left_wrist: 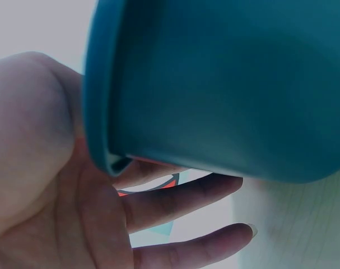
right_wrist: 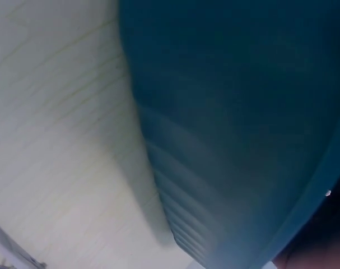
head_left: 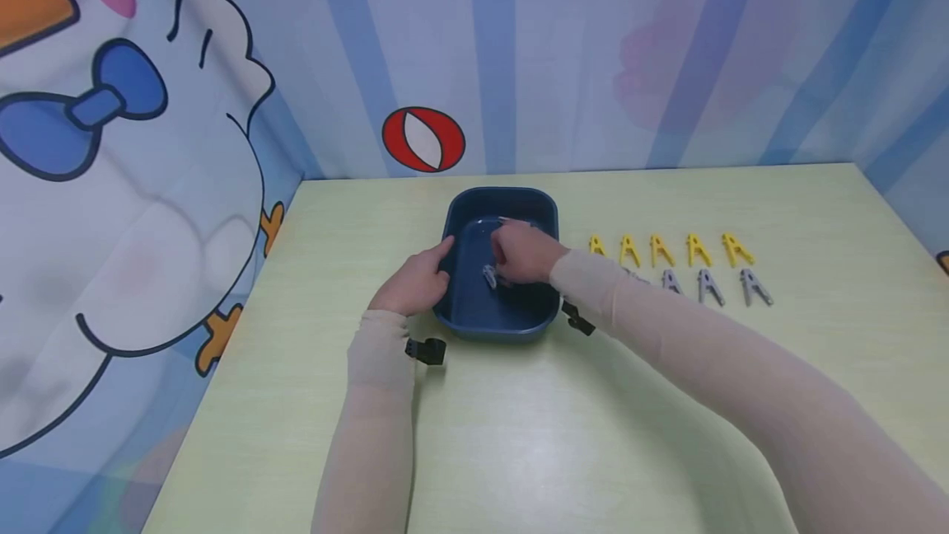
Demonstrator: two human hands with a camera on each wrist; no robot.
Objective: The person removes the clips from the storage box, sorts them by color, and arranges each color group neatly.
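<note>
At the left, the left hand [head_left: 415, 283] rests against the left rim of the dark blue tub [head_left: 474, 324], which sits near the middle of the desk [head_left: 519, 435], toward its far edge. The left wrist view shows the fingers [left_wrist: 181, 204] straight and relaxed beside the tub's outer wall [left_wrist: 226, 84], steadying it rather than clasping it.

Inside the tub, the right hand [head_left: 525, 252] reaches down from the right rim. Its fingers are curled around a small grey clip [head_left: 490, 276] on the tub's floor, so this grip looks closed on the clip, though the hand hides most of it. The right wrist view shows only the tub's wall [right_wrist: 231, 129] and the desk surface [right_wrist: 52, 140].

Further right, toward the right edge, a row of five yellow clips [head_left: 662, 250] lies with a row of grey clips [head_left: 710, 286] just in front of it.

The step in hand appears to be handling a grey clip in the tub. The next move would call for keeping the tub steady while the right hand works.
</note>
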